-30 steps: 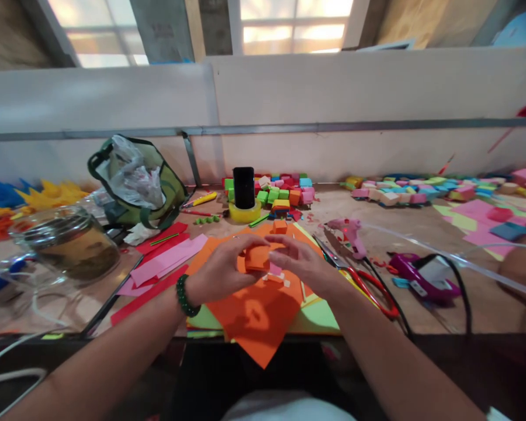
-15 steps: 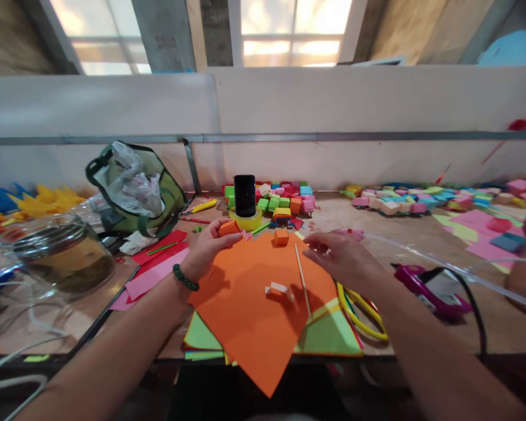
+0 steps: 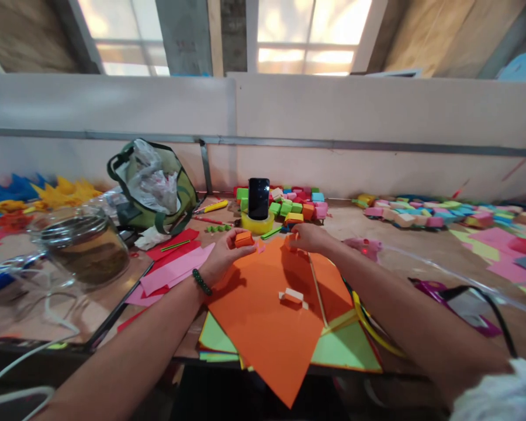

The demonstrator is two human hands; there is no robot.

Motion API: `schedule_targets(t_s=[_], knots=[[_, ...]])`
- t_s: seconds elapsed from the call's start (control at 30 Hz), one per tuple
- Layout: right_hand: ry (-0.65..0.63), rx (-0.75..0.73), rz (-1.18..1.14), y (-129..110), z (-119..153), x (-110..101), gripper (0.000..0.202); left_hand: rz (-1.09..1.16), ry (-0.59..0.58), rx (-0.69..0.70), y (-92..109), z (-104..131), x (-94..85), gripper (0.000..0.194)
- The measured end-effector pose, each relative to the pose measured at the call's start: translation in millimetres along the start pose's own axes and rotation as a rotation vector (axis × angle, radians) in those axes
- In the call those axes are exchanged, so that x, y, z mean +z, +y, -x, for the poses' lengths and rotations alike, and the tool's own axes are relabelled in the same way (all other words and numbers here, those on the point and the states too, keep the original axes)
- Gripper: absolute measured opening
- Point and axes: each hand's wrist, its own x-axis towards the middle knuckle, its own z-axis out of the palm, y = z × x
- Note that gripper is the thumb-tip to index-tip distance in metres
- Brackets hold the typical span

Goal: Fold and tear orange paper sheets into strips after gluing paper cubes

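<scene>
My left hand (image 3: pixel 225 255), with a dark green bead bracelet at the wrist, pinches a small orange paper block (image 3: pixel 244 238) over the upper left edge of an orange sheet (image 3: pixel 263 316). Near the top of that sheet, my right hand (image 3: pixel 312 238) has its fingers closed on another orange block (image 3: pixel 291 241). A tiny pink piece (image 3: pixel 260 248) shows beside my left fingertips. Lower on the sheet lies a pale folded paper piece (image 3: pixel 293 296), and a thin pale stick (image 3: pixel 318 289) rests to its right.
Behind the sheet, a phone (image 3: pixel 259 199) stands in a yellow tape roll (image 3: pixel 257 224) before colored blocks. A glass jar (image 3: pixel 85 251) and green bag (image 3: pixel 186 190) are left. Right are a pink glue gun (image 3: pixel 368 248), a yellow loop (image 3: pixel 368 321) and more blocks (image 3: pixel 405 220).
My right hand has moved left and closed on the orange block that stood on the sheet. My left hand still holds its block. The view has shifted left.
</scene>
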Motion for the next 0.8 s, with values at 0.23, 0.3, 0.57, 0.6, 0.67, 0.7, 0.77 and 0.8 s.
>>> schedule_targets(t_s=[0.23, 0.3, 0.57, 0.6, 0.67, 0.7, 0.77, 0.8], knots=[[-0.074, -0.317, -0.318, -23, 59, 17, 0.04, -0.032, -0.056, 0.055, 4, 0, 0.8, 0.044], [-0.094, -0.312, -0.336, -26, 69, 22, 0.035, -0.098, -0.091, 0.077, 3, 2, 2.6, 0.044], [-0.06, -0.236, -0.245, -23, 91, 8, 0.052, -0.404, -0.102, 0.164, -6, 7, 9.8, 0.042], [-0.005, -0.232, -0.213, -20, 98, 2, 0.049, -0.409, -0.102, 0.148, -8, 7, 10.5, 0.044], [0.116, -0.205, -0.147, -7, 114, -11, 0.036, -0.427, -0.105, 0.125, -9, 8, 12.6, 0.047], [0.176, -0.175, -0.121, 1, 122, -16, 0.03, -0.445, -0.102, 0.126, -10, 9, 14.0, 0.048], [0.269, -0.059, -0.055, 21, 136, -22, 0.024, -0.484, -0.094, 0.15, -10, 11, 17.5, 0.048], [0.289, 0.001, -0.012, 31, 143, -22, 0.023, -0.5, -0.092, 0.164, -11, 11, 19.4, 0.047]])
